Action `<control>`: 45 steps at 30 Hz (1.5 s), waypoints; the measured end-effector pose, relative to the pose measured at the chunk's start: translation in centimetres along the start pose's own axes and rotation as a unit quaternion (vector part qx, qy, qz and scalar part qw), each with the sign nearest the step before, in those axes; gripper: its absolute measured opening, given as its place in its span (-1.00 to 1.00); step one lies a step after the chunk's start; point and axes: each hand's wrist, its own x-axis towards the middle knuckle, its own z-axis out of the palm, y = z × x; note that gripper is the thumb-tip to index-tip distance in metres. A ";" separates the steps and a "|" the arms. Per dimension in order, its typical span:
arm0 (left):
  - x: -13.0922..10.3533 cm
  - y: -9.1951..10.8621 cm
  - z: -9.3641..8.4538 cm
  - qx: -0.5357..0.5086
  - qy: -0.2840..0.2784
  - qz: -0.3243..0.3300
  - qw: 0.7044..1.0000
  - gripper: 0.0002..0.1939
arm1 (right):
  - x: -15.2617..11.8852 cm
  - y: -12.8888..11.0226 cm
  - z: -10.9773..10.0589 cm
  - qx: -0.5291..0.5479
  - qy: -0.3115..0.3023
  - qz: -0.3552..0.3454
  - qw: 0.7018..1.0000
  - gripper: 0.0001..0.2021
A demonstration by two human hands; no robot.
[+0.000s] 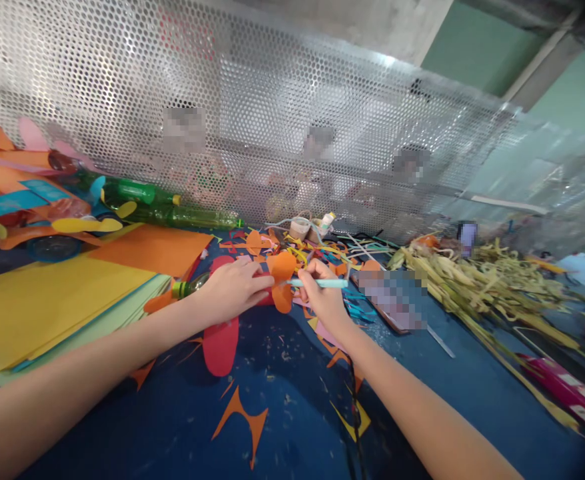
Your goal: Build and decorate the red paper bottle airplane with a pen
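A model plane made from a bottle lies across the blue table, with red paper wings point(221, 350) and an orange paper propeller point(283, 267) at its right end. Its green-capped bottle neck point(181, 289) points left. My left hand point(235, 288) lies over the body from above, fingers curled round it just left of the propeller. Between the thumb and fingers of my right hand point(320, 290) is a pale blue pen-shaped tool point(330, 283). The tool is level, and its thin tip meets the middle of the propeller; the exact contact is too small to make out.
Coloured paper sheets point(62, 300) are stacked at left, below finished paper planes point(47, 200) and green bottles point(192, 217). Paper scraps point(242, 420) litter the table. A phone point(390, 307) and dried husk strips point(472, 273) lie right. Several people sit behind a perforated metal screen point(272, 87).
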 end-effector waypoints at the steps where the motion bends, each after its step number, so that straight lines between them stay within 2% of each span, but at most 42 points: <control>1: 0.0 0.0 0.0 0.004 -0.003 0.000 1.000 -0.78 | 0.0 0.1 0.0 0.001 0.003 -0.001 1.000 -0.68; 9: 0.1 0.0 -0.1 0.006 -0.015 -0.007 1.000 -0.80 | -0.1 1.3 0.2 0.016 -0.028 0.011 0.999 -0.72; 16: 0.0 0.0 -0.1 0.006 -0.011 -0.003 1.000 -0.80 | -0.2 0.8 0.2 -0.009 -0.034 -0.018 0.999 -0.72; 20: 0.0 0.0 -0.1 0.007 -0.019 -0.004 1.000 -0.79 | -0.3 0.8 0.3 -0.014 -0.045 -0.011 0.999 -0.74; 26: 0.0 0.0 0.0 0.000 -0.003 0.000 1.000 -0.79 | -0.2 0.8 0.2 -0.030 -0.056 -0.017 0.998 -0.73; 34: 0.1 -0.1 0.0 0.005 -0.023 -0.001 1.000 -0.80 | -0.2 0.4 0.2 -0.054 -0.057 -0.024 0.997 -0.74; 45: 0.0 0.0 0.0 -0.005 -0.003 -0.003 1.000 -0.80 | -0.2 0.6 0.3 -0.063 -0.058 -0.025 0.996 -0.73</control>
